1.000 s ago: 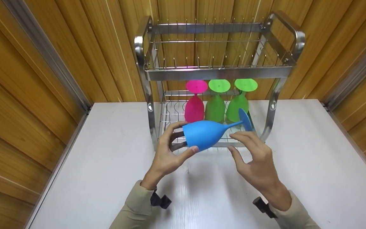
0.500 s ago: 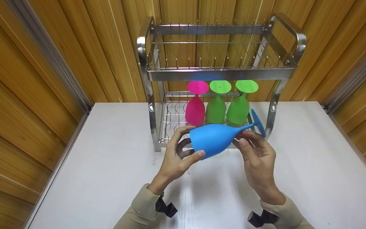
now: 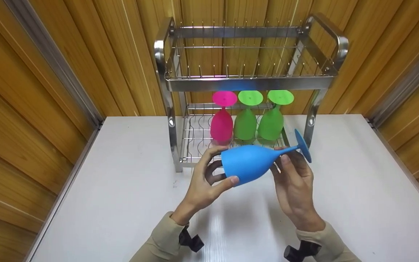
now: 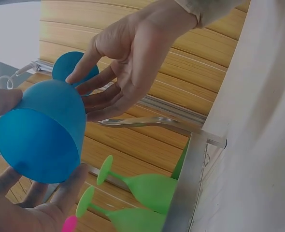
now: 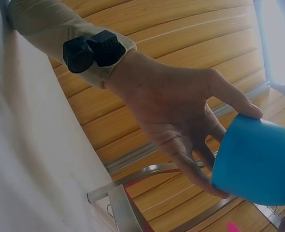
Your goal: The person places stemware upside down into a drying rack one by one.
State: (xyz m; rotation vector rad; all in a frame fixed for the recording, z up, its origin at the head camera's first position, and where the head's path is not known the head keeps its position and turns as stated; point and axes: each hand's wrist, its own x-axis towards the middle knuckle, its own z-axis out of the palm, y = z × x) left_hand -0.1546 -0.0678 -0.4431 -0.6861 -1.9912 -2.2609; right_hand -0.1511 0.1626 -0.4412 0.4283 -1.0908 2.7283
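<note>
A blue plastic goblet [image 3: 249,163] is held on its side above the table's middle, its mouth toward the left and its foot toward the right. My left hand [image 3: 207,183] grips the bowl near the rim, thumb on the near side, fingers around the far side. The right hand [image 3: 296,189] pinches the stem close to the bowl between thumb and fingers. In the left wrist view the blue goblet [image 4: 41,130] shows its open mouth. Behind it, a pink goblet [image 3: 222,125] and two green goblets [image 3: 246,125] [image 3: 272,123] stand upside down on the rack's lower shelf.
A two-tier metal dish rack [image 3: 251,84] stands on the white table [image 3: 133,174] against the wood-panelled wall [image 3: 202,54]. Upright wire prongs line its upper tier. Panelled walls also close in the left and right sides.
The blue goblet has moved slightly right and nearer to me with my left hand. My right hand has gone from open beside the foot to pinching the stem.
</note>
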